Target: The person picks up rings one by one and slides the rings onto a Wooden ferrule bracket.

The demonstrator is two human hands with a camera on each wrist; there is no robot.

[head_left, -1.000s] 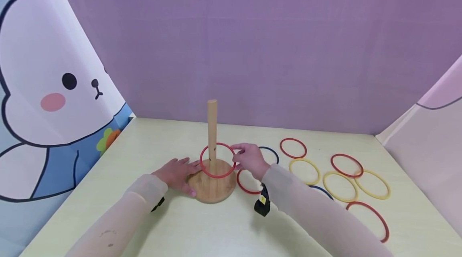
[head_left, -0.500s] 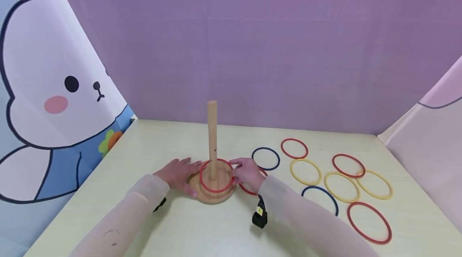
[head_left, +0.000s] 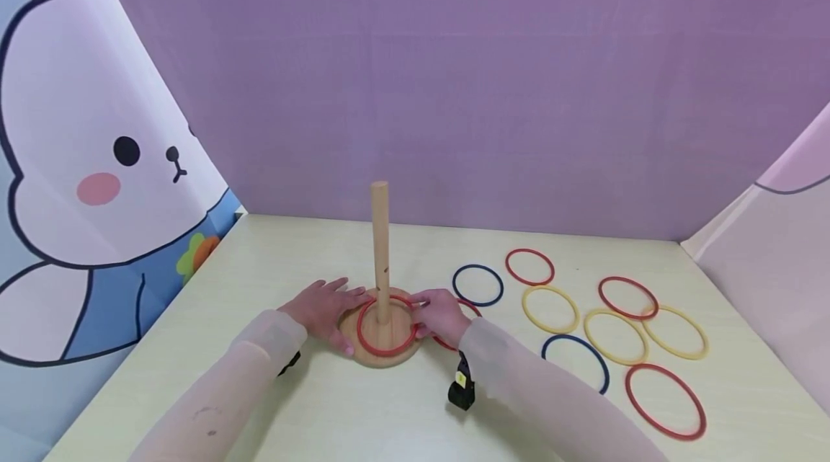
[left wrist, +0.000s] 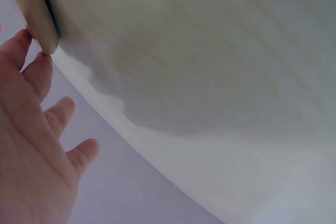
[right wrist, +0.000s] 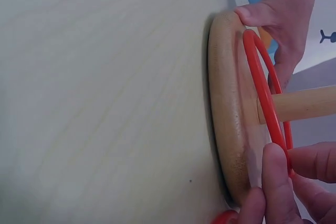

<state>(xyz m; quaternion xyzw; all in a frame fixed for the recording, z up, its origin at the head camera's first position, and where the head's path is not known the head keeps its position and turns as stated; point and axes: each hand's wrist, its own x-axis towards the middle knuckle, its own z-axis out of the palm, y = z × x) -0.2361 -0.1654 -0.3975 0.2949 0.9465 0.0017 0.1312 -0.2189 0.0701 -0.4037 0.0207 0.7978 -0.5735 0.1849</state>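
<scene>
A round wooden base with an upright wooden peg stands on the table. My left hand rests against the base's left side, fingers spread; in the left wrist view two fingertips touch its edge. Thumb and fingers of my right hand pinch a red ring at its right side. The ring encircles the peg's lower part. In the right wrist view the red ring is tilted, its far side close over the base and the pinched side raised.
Another red ring lies partly hidden under my right hand. Blue rings, yellow rings and more red rings lie spread over the table's right side. A purple backdrop rises behind the table.
My right hand has lowered the red ring down the peg to just above the base, moving slightly left. The left hand stays at the base.
</scene>
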